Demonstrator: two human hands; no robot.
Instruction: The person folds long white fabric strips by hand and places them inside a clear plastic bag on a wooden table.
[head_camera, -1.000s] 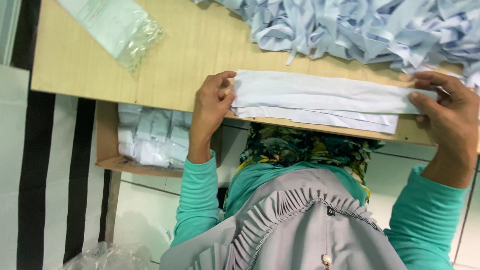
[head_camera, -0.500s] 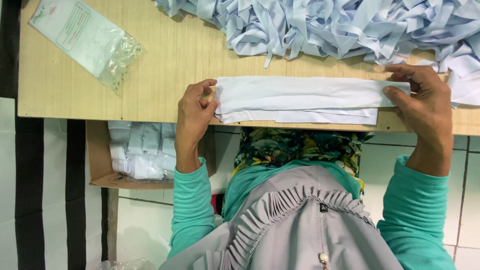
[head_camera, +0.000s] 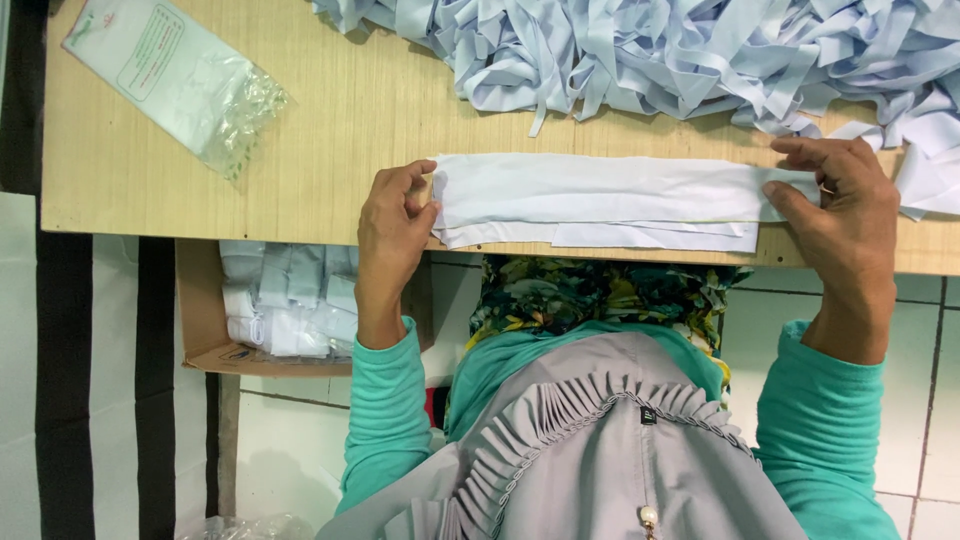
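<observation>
Two hands, flat white fabric strips (head_camera: 600, 200)

Lighting bright, even, diffuse, from overhead. My hands (head_camera: 395, 225) cast only faint, soft shadows on the tabletop (head_camera: 330, 130). Clear plastic bag (head_camera: 175, 80) shows small glints on its crumpled end. White fabric strips (head_camera: 600, 200) near overexposure; folds still readable. Focus sharp across frame, no motion blur. Cardboard box (head_camera: 285, 300) under the tabletop sits in mild shade. Slight bending at the edges.
</observation>
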